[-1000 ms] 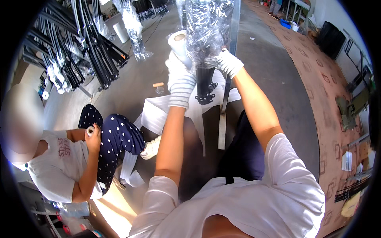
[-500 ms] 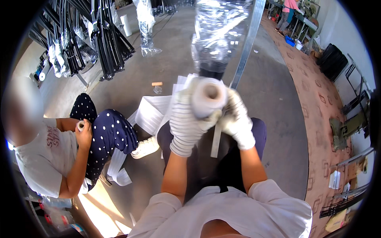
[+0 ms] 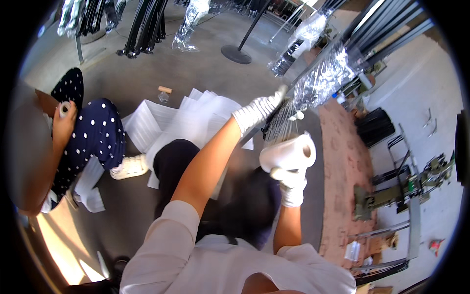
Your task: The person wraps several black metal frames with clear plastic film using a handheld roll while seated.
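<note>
A bundle of long dark poles, wrapped in clear plastic film, slants down from the upper right. My left hand, in a striped white glove, grips the lower part of this bundle; most of its fingers are hidden, though pale tips seem to show on the far side. Closed around a white roll of stretch film, my gloved right hand is below and right of the left. Stretched strands of film run between roll and bundle. White foam sheets lie on the floor to the left.
At the left sits a person in dotted trousers, a small roll in one hand. Beyond are hanging black parts, a round-based stand and another wrapped bundle. Metal frames stand along the right wall.
My view has swung right. My hands have parted: the roll has moved right in my right hand, while my left hand has left it for the bundle. The bundle now appears tilted.
</note>
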### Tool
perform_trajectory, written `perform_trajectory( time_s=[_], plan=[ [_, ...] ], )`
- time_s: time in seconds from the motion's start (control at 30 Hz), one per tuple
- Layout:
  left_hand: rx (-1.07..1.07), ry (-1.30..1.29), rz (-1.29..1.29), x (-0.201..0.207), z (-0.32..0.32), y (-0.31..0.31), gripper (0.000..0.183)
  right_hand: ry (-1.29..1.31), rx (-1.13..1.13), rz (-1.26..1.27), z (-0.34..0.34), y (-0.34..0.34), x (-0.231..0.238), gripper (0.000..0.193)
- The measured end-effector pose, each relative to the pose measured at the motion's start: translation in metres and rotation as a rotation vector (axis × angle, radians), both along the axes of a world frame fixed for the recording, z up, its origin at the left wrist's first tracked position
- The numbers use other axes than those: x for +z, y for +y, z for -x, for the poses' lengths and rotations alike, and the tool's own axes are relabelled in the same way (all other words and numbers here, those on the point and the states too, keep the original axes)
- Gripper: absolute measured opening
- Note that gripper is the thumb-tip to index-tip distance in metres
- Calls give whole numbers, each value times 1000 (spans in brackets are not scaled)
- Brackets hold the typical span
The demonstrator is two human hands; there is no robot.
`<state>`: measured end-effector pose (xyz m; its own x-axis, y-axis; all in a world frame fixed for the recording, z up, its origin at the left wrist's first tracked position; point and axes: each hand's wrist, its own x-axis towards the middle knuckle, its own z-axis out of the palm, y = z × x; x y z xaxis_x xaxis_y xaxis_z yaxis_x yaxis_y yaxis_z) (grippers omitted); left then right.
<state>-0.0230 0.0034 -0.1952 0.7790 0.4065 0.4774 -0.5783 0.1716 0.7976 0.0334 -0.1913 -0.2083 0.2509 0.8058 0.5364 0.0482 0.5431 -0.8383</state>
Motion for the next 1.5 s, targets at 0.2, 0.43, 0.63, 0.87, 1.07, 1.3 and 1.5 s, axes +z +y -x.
perform_trajectory(
  time_s=[0.2,0.43,0.63,0.87,1.07,1.3,1.5],
  plan=[
    [807,63,-676,-12,3,-24,35,-6,-348,30,-60,-11,-8,59],
    [944,136,-518,-33,2,-47,23,64,252,36,-70,127,30,53],
    [1488,210,-802,-11,43,-82,21,151,1018,290,-2,169,61,69],
    [1521,-33,-158,2,73,-82,76,176,1035,324,19,154,64,62],
    [1164,-76,43,-29,69,-58,64,83,486,322,27,151,56,54],
    [1252,-24,-345,-41,114,-93,70,544,263,82,0,84,1,21],
    [919,194,-535,-35,127,-113,82,147,304,-84,26,12,-9,49]
  ],
)
